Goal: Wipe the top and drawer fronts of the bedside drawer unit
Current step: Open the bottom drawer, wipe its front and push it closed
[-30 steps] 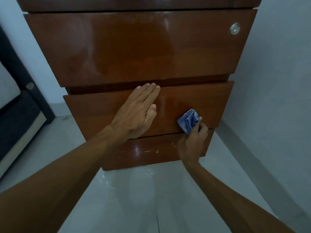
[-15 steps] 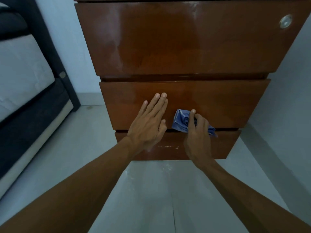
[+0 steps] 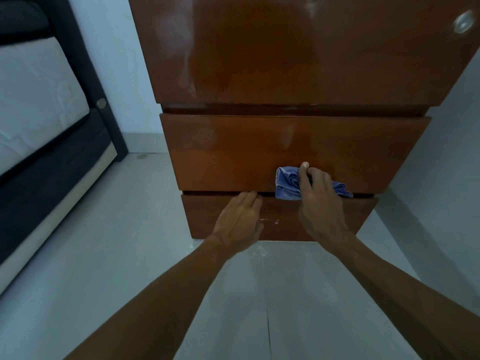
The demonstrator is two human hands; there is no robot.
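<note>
A pale grey tiled floor (image 3: 130, 255) is filling the lower half of the head view, with a thin joint line running toward the person. Pale walls (image 3: 109, 61) are closing in behind and to the right. The brown, glossy wooden drawer unit (image 3: 298, 61) is standing on this floor against the back wall, and light is smearing in hazy patches across its top drawer front (image 3: 259, 48). To the left, apart from the unit, a bed with a dark frame (image 3: 85, 61) is carrying a white mattress (image 3: 39, 100).

Below the tall top front, the middle drawer front (image 3: 233, 152) and the shorter bottom drawer front (image 3: 202, 216) are sitting closed, with dark gaps between them.

Two bare forearms are reaching in from the bottom edge. The left hand (image 3: 239, 219) is lying flat on the bottom drawer front, fingers straight and together, holding nothing, its fingertips reaching the gap above. The right hand (image 3: 319, 203) is gripping a crumpled blue cloth (image 3: 287, 184), fingers curling round it, and is pressing it against the lower edge of the middle drawer front, where it is overlapping the gap.

A round silver lock (image 3: 463, 22) is showing at the top front's upper right corner, too blurred to read. Small white scuffs (image 3: 270, 220) are marking the bottom front between the two hands.
</note>
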